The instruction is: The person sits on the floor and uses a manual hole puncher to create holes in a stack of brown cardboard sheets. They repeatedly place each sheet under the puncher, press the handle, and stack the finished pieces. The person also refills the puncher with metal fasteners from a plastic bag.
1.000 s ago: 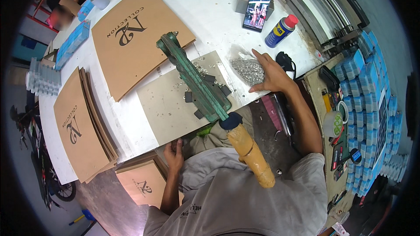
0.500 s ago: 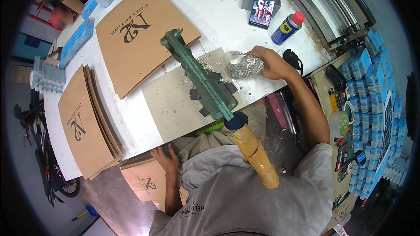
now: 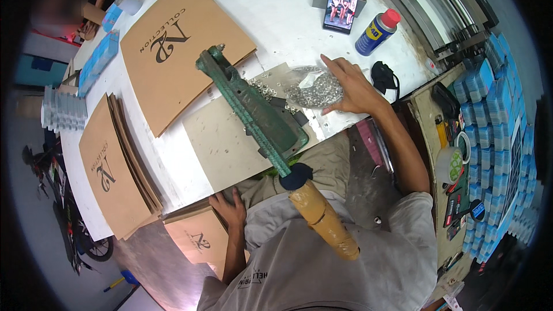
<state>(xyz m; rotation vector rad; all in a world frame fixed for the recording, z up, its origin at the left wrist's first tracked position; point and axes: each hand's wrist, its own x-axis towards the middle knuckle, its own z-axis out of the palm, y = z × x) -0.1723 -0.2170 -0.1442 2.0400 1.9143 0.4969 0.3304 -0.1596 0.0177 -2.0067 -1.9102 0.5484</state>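
My right hand (image 3: 356,87) curves round the right side of a clear plastic container (image 3: 315,89) full of small silver metal rings, its thumb below and fingers above. The container rests by the table's front edge. Left of it stands a green lever press (image 3: 253,112), its long handle (image 3: 322,219) wrapped in tan tape and reaching back over my lap. Loose rings (image 3: 262,87) and dark blocks (image 3: 278,102) lie beside the press on a grey board (image 3: 213,144). My left hand (image 3: 232,212) rests by my thigh, fingers apart, beside a low stack of brown printed boards (image 3: 199,236).
Brown printed boards lie in a large stack (image 3: 184,52) and a smaller stack (image 3: 112,178) on the table's left. A spray can (image 3: 377,33), a phone (image 3: 342,6) against a box and a black item (image 3: 385,79) stand right. Tools and tape (image 3: 448,158) line the side shelf.
My right hand has shifted round the container, its fingers now straighter and more spread. The whole view has shifted slightly. My left hand stays low beside my thigh.
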